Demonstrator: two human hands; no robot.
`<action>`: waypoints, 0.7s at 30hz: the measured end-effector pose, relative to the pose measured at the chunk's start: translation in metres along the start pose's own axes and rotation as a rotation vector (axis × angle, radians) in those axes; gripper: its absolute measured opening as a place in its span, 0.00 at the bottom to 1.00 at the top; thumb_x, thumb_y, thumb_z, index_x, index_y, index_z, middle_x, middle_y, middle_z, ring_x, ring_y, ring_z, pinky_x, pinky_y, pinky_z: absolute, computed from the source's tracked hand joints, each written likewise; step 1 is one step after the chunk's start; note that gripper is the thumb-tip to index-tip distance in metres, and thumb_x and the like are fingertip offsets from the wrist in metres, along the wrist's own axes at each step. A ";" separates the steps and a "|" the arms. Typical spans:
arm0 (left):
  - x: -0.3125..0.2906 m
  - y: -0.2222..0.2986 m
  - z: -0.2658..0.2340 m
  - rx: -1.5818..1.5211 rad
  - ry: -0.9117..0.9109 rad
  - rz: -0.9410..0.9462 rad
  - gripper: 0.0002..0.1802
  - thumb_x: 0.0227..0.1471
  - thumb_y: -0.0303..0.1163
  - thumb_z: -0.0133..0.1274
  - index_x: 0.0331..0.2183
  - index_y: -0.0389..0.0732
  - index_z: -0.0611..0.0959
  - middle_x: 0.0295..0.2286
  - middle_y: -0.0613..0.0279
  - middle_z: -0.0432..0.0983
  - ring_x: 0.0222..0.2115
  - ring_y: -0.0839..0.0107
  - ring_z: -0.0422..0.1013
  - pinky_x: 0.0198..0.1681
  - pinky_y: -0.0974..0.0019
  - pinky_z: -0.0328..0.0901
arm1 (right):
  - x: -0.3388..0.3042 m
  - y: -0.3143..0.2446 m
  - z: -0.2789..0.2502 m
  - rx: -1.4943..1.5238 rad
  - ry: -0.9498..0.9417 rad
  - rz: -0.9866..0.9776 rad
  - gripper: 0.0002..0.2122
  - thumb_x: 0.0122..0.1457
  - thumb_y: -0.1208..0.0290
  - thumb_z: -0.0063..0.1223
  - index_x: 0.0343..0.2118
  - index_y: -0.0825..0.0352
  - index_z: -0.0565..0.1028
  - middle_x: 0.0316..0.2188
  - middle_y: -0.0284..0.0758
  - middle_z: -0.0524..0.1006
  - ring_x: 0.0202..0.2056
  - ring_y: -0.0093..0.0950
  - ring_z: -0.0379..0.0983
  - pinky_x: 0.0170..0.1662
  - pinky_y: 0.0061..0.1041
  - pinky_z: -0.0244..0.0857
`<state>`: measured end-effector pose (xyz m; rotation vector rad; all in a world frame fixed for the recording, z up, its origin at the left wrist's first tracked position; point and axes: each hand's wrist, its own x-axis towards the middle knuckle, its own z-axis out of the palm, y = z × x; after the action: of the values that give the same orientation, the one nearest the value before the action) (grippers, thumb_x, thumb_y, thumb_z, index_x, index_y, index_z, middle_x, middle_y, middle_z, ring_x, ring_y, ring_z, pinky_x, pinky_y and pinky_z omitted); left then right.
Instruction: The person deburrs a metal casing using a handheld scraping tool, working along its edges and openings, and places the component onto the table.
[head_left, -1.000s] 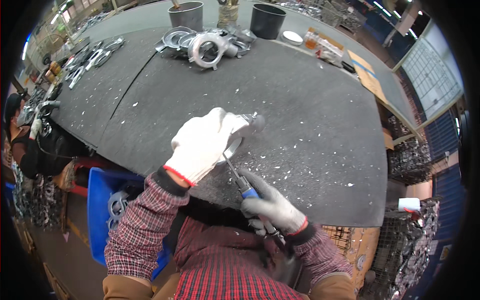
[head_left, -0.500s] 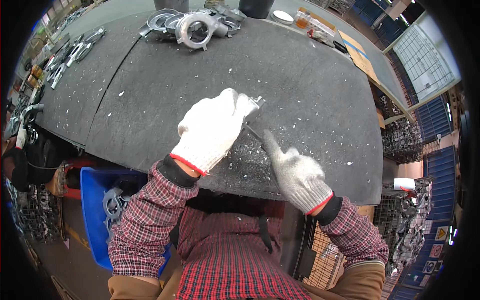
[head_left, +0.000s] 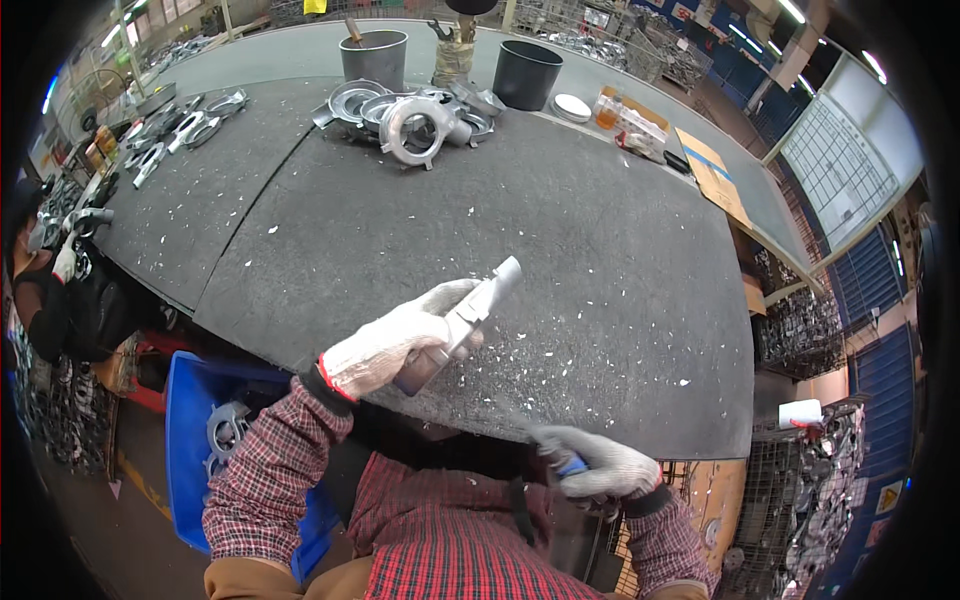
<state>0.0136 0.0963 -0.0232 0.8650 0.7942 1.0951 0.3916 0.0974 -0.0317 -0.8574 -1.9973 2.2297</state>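
Observation:
My left hand [head_left: 395, 345], in a white knit glove with a red cuff edge, grips a silver metal casting [head_left: 468, 318] just above the near part of the dark mat. The casting is tilted edge-on, its tube-like end pointing up and away to the right; my fingers hide much of it. My right hand [head_left: 605, 465], gloved alike, is closed low at the mat's near edge, apart from the casting. In its fist is a hand tool with a blue handle [head_left: 571, 467]; its working end is blurred, so its kind is unclear.
Ring-shaped castings [head_left: 412, 130] are heaped at the back, before a grey bucket [head_left: 374, 60] and a black bucket [head_left: 526, 76]. Pale shavings dot the dark mat [head_left: 330, 220]. A blue bin [head_left: 190, 450] holds castings at lower left. Another person's gloved hand [head_left: 66, 262] is at far left.
My right hand has drawn down and back with the tool, away from the casting. My left hand has lowered toward me and turned the casting. The view now takes in more of the table's back.

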 end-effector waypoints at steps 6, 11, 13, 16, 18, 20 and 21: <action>-0.098 -0.017 0.051 -0.201 0.189 -0.297 0.57 0.59 0.53 0.61 0.78 0.44 0.53 0.37 0.56 0.78 0.29 0.68 0.77 0.30 0.62 0.74 | 0.012 -0.049 0.028 -0.065 0.504 0.037 0.35 0.64 0.65 0.65 0.73 0.62 0.64 0.51 0.38 0.83 0.40 0.34 0.85 0.46 0.33 0.80; -0.127 -0.063 0.050 -0.139 0.178 -0.302 0.48 0.71 0.48 0.51 0.79 0.44 0.47 0.39 0.60 0.76 0.31 0.79 0.71 0.33 0.72 0.70 | 0.040 -0.047 0.049 -0.875 0.357 -0.049 0.34 0.65 0.61 0.64 0.73 0.53 0.65 0.35 0.46 0.85 0.33 0.46 0.86 0.36 0.42 0.83; -0.134 -0.079 0.045 -0.179 0.185 -0.320 0.50 0.71 0.49 0.51 0.79 0.43 0.46 0.40 0.60 0.76 0.31 0.79 0.70 0.33 0.73 0.69 | 0.041 -0.040 0.058 -1.018 0.265 0.006 0.33 0.66 0.60 0.64 0.73 0.52 0.65 0.31 0.42 0.84 0.29 0.43 0.86 0.29 0.41 0.82; -0.139 -0.087 0.037 -0.235 0.145 -0.320 0.52 0.70 0.50 0.52 0.79 0.41 0.44 0.43 0.60 0.76 0.32 0.80 0.69 0.34 0.74 0.68 | 0.043 -0.041 0.060 -1.055 0.261 0.019 0.33 0.66 0.61 0.64 0.73 0.53 0.64 0.31 0.44 0.84 0.29 0.42 0.86 0.28 0.41 0.82; -0.137 -0.082 0.036 -0.194 0.102 -0.305 0.51 0.70 0.49 0.52 0.79 0.40 0.45 0.45 0.60 0.75 0.34 0.80 0.68 0.36 0.74 0.67 | 0.047 -0.044 0.058 -1.054 0.275 0.033 0.32 0.66 0.62 0.64 0.71 0.54 0.66 0.31 0.44 0.84 0.29 0.43 0.86 0.28 0.41 0.82; -0.137 -0.082 0.036 -0.168 0.107 -0.328 0.51 0.70 0.49 0.51 0.79 0.40 0.45 0.44 0.61 0.75 0.34 0.80 0.68 0.37 0.73 0.67 | 0.049 -0.045 0.058 -1.047 0.346 0.071 0.31 0.65 0.63 0.64 0.70 0.54 0.67 0.31 0.44 0.84 0.28 0.43 0.86 0.28 0.40 0.82; -0.137 -0.081 0.035 -0.139 0.117 -0.345 0.51 0.70 0.49 0.51 0.79 0.39 0.46 0.44 0.62 0.74 0.34 0.79 0.67 0.38 0.73 0.67 | 0.049 -0.046 0.057 -1.077 0.387 0.040 0.30 0.65 0.62 0.64 0.69 0.54 0.68 0.31 0.43 0.84 0.27 0.43 0.86 0.27 0.39 0.82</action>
<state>0.0413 -0.0595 -0.0640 0.5259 0.9145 0.8877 0.3112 0.0720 -0.0066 -1.2178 -2.8610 0.7172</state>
